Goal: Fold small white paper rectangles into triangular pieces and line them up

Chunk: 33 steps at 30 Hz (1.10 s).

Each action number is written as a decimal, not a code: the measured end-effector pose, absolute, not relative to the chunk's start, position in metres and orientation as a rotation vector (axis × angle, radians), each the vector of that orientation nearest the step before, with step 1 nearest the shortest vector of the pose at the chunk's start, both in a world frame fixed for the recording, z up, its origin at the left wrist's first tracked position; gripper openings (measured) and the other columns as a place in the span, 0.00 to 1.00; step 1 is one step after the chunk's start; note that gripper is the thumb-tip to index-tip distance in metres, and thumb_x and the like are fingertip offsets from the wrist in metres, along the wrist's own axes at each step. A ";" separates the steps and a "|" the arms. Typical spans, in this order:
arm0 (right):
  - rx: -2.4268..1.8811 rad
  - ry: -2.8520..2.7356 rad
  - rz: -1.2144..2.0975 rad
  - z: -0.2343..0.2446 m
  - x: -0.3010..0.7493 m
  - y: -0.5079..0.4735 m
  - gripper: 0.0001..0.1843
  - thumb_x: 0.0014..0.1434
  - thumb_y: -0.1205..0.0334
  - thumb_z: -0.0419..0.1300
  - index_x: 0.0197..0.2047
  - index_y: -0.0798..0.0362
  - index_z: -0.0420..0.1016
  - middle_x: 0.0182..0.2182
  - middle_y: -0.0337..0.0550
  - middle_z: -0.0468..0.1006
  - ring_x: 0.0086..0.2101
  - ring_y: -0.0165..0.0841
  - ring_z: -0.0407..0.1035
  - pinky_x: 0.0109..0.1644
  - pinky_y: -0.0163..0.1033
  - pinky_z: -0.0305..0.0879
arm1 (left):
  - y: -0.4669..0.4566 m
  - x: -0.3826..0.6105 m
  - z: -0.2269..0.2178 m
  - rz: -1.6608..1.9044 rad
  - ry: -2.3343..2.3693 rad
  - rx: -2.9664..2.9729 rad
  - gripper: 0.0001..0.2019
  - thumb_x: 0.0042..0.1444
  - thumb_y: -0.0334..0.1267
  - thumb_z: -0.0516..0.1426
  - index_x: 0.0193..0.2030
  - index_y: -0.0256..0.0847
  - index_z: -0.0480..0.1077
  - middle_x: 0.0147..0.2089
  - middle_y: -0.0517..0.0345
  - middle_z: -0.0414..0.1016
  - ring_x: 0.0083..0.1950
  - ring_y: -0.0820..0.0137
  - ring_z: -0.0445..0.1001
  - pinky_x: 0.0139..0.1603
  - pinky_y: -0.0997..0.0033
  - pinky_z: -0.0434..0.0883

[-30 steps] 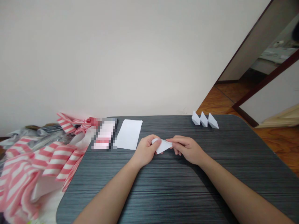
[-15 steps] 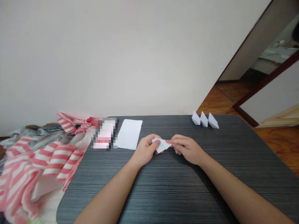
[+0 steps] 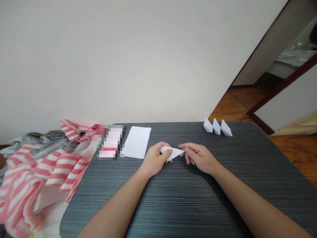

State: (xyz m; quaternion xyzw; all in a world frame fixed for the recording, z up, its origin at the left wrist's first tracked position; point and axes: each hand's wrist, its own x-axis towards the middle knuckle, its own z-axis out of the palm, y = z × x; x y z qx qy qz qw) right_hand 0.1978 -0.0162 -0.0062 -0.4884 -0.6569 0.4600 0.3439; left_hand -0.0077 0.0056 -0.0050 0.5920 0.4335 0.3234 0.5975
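A small piece of folded white paper point(image 3: 175, 152), pointed at its right end, is pinched in my left hand point(image 3: 155, 160), thumb on top and fingers beneath. My right hand point(image 3: 200, 158) is at the pointed end, its index finger stretched out behind the tip and its other fingers partly bent. The thumb and index finger are apart; whether a fingertip touches the paper's underside I cannot tell. Three folded white paper pieces point(image 3: 216, 127) stand in a row at the far right of the dark table. A stack of white paper sheets point(image 3: 137, 142) lies left of my hands.
The dark, finely striped table point(image 3: 158, 205) backs onto a pale wall point(image 3: 138, 59). A blurred-out phone-like object point(image 3: 111, 142) lies at its left edge. Red-and-white striped cloth point(image 3: 58, 168) is heaped beside the table. Wooden floor point(image 3: 299, 152) shows at the right.
The folded paper's outline has turned into a clean pointed triangle. My right hand's fingers have loosened from the tip and spread, while my left hand keeps its hold.
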 end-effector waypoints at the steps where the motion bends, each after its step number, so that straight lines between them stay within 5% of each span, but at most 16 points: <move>1: -1.283 -1.707 1.206 -0.006 0.198 -0.016 0.16 0.65 0.57 0.47 0.46 0.55 0.72 0.23 0.38 0.73 0.20 0.26 0.63 0.25 0.32 0.59 | 0.006 -0.008 -0.005 0.745 1.010 1.382 0.13 0.56 0.47 0.54 0.40 0.38 0.66 0.25 0.58 0.74 0.24 0.73 0.69 0.25 0.76 0.64; 6: -1.332 -1.845 1.183 0.002 0.198 -0.015 0.18 0.64 0.58 0.48 0.29 0.55 0.73 0.17 0.37 0.71 0.19 0.27 0.64 0.28 0.33 0.59 | 0.006 -0.008 -0.006 0.738 1.012 1.422 0.13 0.57 0.47 0.53 0.40 0.39 0.67 0.25 0.58 0.74 0.25 0.73 0.69 0.26 0.76 0.64; 18: -1.345 -1.840 1.211 0.003 0.198 -0.015 0.13 0.61 0.60 0.53 0.30 0.55 0.74 0.19 0.36 0.71 0.20 0.27 0.64 0.28 0.32 0.59 | 0.006 -0.007 -0.007 0.750 0.990 1.427 0.12 0.58 0.45 0.52 0.40 0.38 0.66 0.26 0.57 0.74 0.25 0.73 0.68 0.25 0.76 0.64; 33: -1.370 -1.848 1.207 0.004 0.198 -0.016 0.18 0.63 0.59 0.50 0.25 0.55 0.70 0.17 0.36 0.69 0.19 0.26 0.63 0.27 0.32 0.58 | 0.005 -0.008 -0.007 0.725 1.019 1.433 0.12 0.57 0.44 0.54 0.43 0.39 0.67 0.27 0.57 0.74 0.25 0.74 0.68 0.26 0.76 0.65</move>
